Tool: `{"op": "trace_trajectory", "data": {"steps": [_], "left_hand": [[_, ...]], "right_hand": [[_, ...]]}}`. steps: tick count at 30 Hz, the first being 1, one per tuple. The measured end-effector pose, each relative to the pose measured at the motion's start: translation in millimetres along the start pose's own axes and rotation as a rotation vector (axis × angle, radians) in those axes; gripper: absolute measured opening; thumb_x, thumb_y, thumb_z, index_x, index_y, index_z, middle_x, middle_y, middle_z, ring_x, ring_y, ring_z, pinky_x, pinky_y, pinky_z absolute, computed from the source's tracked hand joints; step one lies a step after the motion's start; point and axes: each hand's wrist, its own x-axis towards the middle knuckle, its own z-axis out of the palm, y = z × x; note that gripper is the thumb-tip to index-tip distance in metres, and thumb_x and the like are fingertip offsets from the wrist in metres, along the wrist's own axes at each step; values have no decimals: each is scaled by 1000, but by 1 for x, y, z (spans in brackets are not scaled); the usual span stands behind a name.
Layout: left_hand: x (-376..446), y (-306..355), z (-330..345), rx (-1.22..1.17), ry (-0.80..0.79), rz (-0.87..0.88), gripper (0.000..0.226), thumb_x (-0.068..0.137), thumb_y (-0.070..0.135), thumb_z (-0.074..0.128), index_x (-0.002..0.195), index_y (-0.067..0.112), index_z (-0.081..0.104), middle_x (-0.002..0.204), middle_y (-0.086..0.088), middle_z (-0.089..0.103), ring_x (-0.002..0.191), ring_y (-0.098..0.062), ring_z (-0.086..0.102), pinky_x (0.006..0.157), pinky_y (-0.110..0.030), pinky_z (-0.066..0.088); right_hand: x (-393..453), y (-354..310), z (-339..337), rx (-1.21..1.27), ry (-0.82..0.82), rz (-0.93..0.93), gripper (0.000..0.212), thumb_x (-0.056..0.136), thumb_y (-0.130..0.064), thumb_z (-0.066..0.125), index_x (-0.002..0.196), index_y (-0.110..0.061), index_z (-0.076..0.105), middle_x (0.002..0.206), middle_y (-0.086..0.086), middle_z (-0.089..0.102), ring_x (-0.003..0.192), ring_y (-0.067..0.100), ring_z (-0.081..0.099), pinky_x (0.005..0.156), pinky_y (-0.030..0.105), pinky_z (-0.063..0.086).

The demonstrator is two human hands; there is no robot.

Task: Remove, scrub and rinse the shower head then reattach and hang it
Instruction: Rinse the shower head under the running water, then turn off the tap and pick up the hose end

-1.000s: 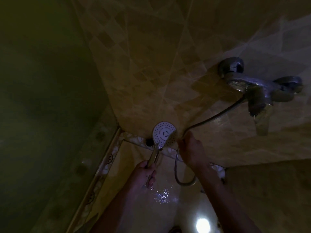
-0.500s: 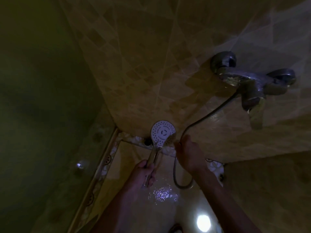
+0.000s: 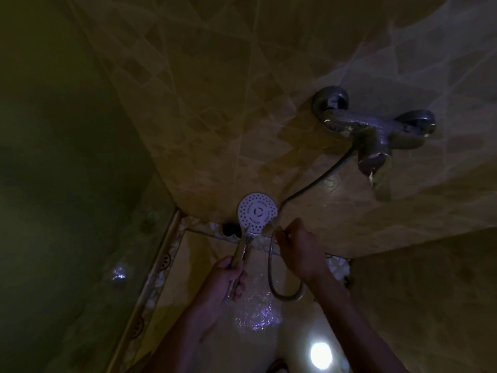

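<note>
The shower head [image 3: 257,213] is held low in the dim stall, near the corner of the floor, with its white nozzle face turned up to the camera. Its handle is gripped firmly by the left hand [image 3: 225,281], fingers wrapped around it. The right hand [image 3: 299,253] is raised at the rim of the head, fingers pinched on something too small and dark to identify. The hose [image 3: 285,292] is looped below, and it runs up to the wall mixer tap [image 3: 373,130].

Your left hand [image 3: 228,278] grips the handle of the shower head [image 3: 256,213], white face turned up toward you. Your right hand [image 3: 301,251] pinches something small at the head's right rim, beside the hose [image 3: 317,181] from the wall mixer [image 3: 376,133].
</note>
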Motion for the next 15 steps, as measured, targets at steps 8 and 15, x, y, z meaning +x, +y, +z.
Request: {"op": "trace_trajectory", "data": {"steps": [8, 15], "left_hand": [[-15, 9, 13, -41, -38, 16, 13, 94, 5, 44, 81, 8, 45, 54, -2, 48, 36, -11, 41, 35, -19, 28], [-31, 23, 33, -133, -61, 61, 13, 93, 2, 42, 82, 5, 47, 51, -4, 48, 33, -12, 40, 32, -16, 29]], "right_hand": [[-13, 8, -27, 129, 54, -31, 22, 95, -35, 59, 88, -17, 49, 63, 0, 68, 53, 5, 63, 51, 23, 46], [-23, -2, -86, 91, 47, -76, 40, 95, -46, 53, 74, -14, 65, 52, -6, 66, 42, -3, 56, 49, 16, 39]]}}
